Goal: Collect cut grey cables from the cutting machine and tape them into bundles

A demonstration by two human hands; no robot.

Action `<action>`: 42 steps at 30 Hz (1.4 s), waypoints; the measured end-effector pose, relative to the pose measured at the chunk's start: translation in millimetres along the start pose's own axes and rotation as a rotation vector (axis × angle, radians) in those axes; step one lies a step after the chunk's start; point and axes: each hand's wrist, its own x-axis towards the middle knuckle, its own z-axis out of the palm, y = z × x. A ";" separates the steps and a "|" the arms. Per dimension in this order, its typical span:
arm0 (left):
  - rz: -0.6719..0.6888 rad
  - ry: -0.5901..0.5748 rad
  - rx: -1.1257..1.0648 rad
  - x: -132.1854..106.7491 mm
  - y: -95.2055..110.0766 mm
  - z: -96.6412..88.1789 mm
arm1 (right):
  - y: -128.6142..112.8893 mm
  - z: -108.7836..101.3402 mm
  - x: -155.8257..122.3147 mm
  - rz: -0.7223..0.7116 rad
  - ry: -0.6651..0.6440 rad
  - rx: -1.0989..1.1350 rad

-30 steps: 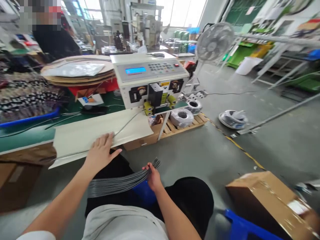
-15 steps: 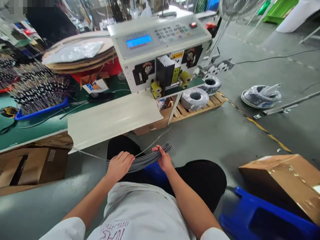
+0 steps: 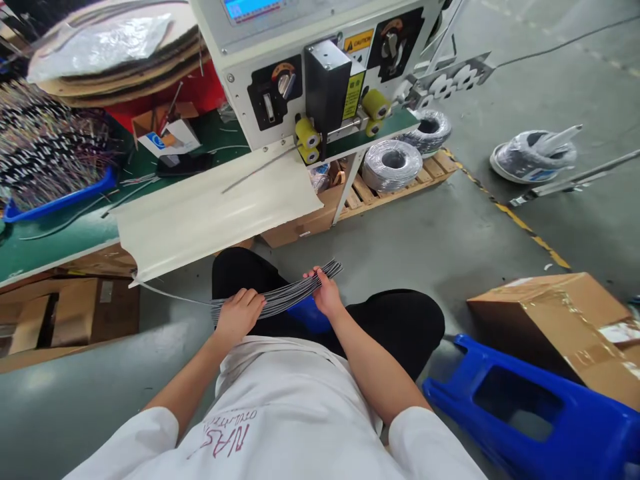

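A bundle of grey cables (image 3: 287, 297) lies across my lap, held at both ends. My left hand (image 3: 240, 312) is closed over its left part, fingers on top. Near the right end, my right hand (image 3: 325, 291) wraps round the bundle, and the cut tips stick out beyond it. One longer cable (image 3: 173, 294) runs from the left end of the bundle toward the corner of the cream sheet chute (image 3: 215, 220). Above the chute, a grey cable (image 3: 257, 171) pokes out of the yellow rollers (image 3: 307, 140) of the white wire-cutting machine (image 3: 240, 87).
On the green bench (image 3: 40, 250) at left stands a blue tray (image 3: 60, 197) full of wires. Cable coils (image 3: 391, 165) rest on a wooden pallet (image 3: 425, 175). At right are a carton (image 3: 540, 320) and a blue plastic stool (image 3: 500, 400). Another carton (image 3: 75, 320) sits below the bench.
A cable now extends from the machine's rollers over the chute. The loose strand that stuck up between my hands now lies with the bundle. My view has tilted downward.
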 end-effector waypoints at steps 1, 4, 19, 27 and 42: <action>0.004 0.008 0.006 0.0 -1.0 -1.1 | -0.2 0.3 -0.3 0.005 -0.008 0.004; 0.003 0.037 0.014 -4.9 -9.8 -5.2 | 0.2 -0.2 -1.0 0.009 -0.010 0.002; -0.270 0.321 -0.308 -45.4 -57.8 46.2 | 7.6 -8.7 3.5 -0.028 0.081 -0.022; -0.188 0.328 -0.283 -43.7 -62.5 47.7 | 8.2 -8.5 3.5 -0.022 0.097 0.004; 0.094 0.243 -0.068 -13.9 -46.0 8.4 | 7.0 -10.9 4.9 -0.040 0.130 -0.028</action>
